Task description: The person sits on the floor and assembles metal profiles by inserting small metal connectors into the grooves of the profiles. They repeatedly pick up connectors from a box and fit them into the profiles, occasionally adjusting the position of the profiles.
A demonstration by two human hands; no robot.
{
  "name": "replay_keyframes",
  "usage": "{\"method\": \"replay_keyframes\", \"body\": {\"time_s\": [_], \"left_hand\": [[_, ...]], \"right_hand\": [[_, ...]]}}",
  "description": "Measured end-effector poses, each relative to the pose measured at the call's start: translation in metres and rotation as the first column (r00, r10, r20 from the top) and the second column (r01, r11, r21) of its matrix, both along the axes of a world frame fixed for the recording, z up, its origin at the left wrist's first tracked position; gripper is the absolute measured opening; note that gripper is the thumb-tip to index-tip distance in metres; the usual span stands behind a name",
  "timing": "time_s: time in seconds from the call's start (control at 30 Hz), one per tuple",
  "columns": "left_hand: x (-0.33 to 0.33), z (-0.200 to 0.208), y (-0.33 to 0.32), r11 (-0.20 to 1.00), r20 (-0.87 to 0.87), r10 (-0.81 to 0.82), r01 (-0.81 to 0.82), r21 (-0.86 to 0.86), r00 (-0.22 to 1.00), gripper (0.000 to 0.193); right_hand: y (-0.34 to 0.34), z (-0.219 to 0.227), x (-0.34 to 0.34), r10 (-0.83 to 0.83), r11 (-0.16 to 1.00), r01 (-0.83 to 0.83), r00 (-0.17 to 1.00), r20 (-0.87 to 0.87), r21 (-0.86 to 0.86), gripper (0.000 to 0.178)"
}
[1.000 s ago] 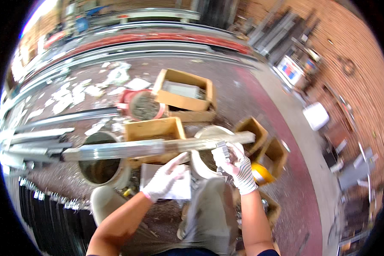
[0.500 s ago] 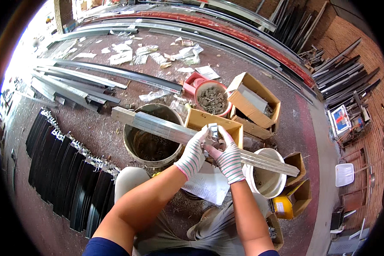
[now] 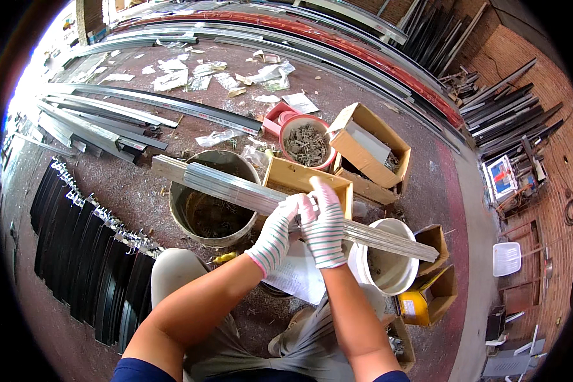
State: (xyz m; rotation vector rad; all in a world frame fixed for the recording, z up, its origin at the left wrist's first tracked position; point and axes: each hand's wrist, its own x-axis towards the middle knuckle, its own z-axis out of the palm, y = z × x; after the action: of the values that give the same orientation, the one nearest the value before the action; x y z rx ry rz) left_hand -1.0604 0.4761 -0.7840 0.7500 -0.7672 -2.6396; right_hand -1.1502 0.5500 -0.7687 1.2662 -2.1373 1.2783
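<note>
The left hand [image 3: 275,234] and right hand [image 3: 323,229] are together over the layered bar [image 3: 226,186]; the silver piece, clear half a second ago, is now hidden, probably between them. Handling seems continuing; their grip I cannot tell.

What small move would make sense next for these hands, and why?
Perhaps hold the left hand steady and ease the right hand slightly aside: both gloved hands are close together over the long bar, and their fingers hide whatever is between them.
</note>
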Motion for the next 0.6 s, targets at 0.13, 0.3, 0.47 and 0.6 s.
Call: {"method": "replay_keyframes", "body": {"time_s": [0.13, 0.3, 0.47, 0.6], "left_hand": [[-0.018, -0.027, -0.008, 0.964, -0.064, 0.151, -0.132, 0.232, 0.987, 0.036], [-0.013, -0.025, -0.003, 0.956, -0.109, 0.112, -0.077, 0.285, 0.988, 0.034], [-0.009, -0.010, 0.005, 0.972, -0.137, 0.059, -0.026, 0.235, 0.989, 0.040], [-0.002, 0.008, 0.004, 0.985, -0.130, -0.027, 0.049, 0.166, 0.991, 0.048]], "right_hand": [[0.019, 0.004, 0.009, 0.240, 0.970, -0.233, 0.960, 0.145, -0.065, 0.050], [0.037, 0.007, 0.010, 0.256, 0.965, -0.258, 0.965, 0.047, 0.049, 0.060], [0.044, 0.006, 0.014, 0.294, 0.956, -0.294, 0.955, 0.044, 0.008, 0.062], [0.043, 0.009, 0.015, 0.303, 0.952, -0.304, 0.952, 0.030, 0.029, 0.067]]}}
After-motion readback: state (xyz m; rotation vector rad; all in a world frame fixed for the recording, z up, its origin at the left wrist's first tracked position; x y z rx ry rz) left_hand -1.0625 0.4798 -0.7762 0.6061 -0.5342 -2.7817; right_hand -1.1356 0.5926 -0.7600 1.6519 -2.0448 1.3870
